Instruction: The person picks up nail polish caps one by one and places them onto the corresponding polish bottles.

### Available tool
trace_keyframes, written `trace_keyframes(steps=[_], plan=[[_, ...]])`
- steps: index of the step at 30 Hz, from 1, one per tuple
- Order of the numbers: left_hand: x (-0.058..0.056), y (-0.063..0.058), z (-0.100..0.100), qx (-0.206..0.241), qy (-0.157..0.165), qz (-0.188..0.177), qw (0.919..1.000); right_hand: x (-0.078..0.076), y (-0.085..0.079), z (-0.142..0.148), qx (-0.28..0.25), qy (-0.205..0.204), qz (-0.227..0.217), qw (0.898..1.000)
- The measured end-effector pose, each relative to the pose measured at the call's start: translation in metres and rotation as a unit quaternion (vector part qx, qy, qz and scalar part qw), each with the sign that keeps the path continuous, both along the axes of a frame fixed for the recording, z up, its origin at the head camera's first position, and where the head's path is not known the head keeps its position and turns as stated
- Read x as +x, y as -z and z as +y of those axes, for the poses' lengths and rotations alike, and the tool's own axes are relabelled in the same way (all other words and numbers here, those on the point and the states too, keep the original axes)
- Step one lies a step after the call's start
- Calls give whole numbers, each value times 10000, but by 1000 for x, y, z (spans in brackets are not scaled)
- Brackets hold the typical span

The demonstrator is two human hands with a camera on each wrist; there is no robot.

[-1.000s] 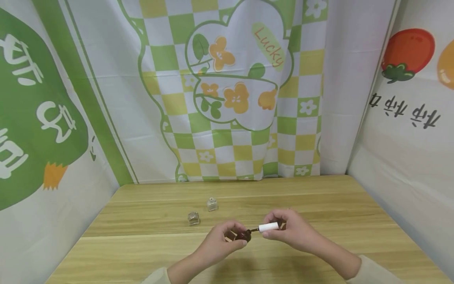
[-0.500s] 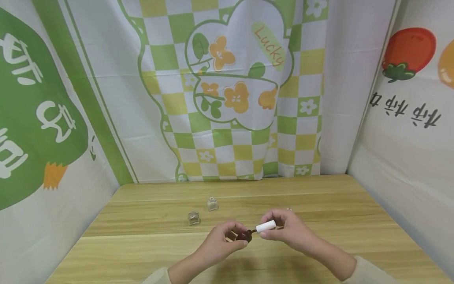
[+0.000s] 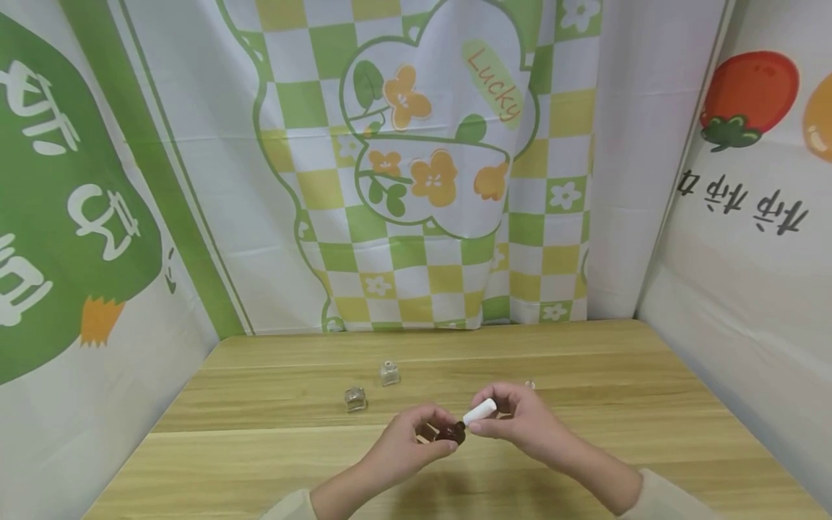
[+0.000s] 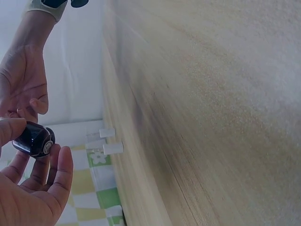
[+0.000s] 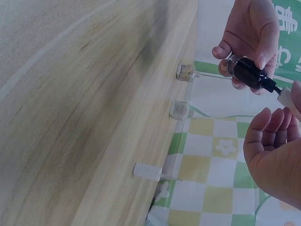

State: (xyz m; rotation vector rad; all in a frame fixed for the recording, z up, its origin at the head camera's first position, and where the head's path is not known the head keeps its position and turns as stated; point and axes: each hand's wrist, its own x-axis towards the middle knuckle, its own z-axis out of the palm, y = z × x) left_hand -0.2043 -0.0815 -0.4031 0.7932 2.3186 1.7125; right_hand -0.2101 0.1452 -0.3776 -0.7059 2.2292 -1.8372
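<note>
My left hand (image 3: 412, 437) grips a dark red nail polish bottle (image 3: 450, 432), its neck tilted toward the right hand. The fingers and thumb of my right hand (image 3: 523, 419) pinch a white nail polish cap (image 3: 479, 412). In the right wrist view a short piece of dark brush stem shows between the cap (image 5: 286, 98) and the mouth of the bottle (image 5: 249, 73); the brush tip is hidden inside. The left wrist view shows the base end of the bottle (image 4: 34, 139) between thumb and fingers, with the cap out of sight.
Two small uncapped glass bottles stand on the wooden table (image 3: 273, 404): a glittery one (image 3: 355, 399) and a clear one (image 3: 389, 373). A white cap (image 5: 147, 172) with its brush stands upright beyond my right hand. Printed curtains enclose the back and sides.
My right hand has moved left toward the bottle and tilted the cap more steeply. Less brush stem now shows outside the neck. The left hand has barely shifted.
</note>
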Motion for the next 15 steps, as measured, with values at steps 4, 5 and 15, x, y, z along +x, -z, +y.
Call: trace_keyframes(steps=[4, 5, 15], plan=[[0, 0, 1, -11, 35, 15, 10000, -1, 2, -3, -53, -69, 29, 10000], [0, 0, 0, -23, 34, 14, 10000, -1, 2, -4, -49, -81, 39, 9999], [1, -1, 1, -72, -75, 76, 9999, -2, 5, -9, -18, -183, 93, 9998]])
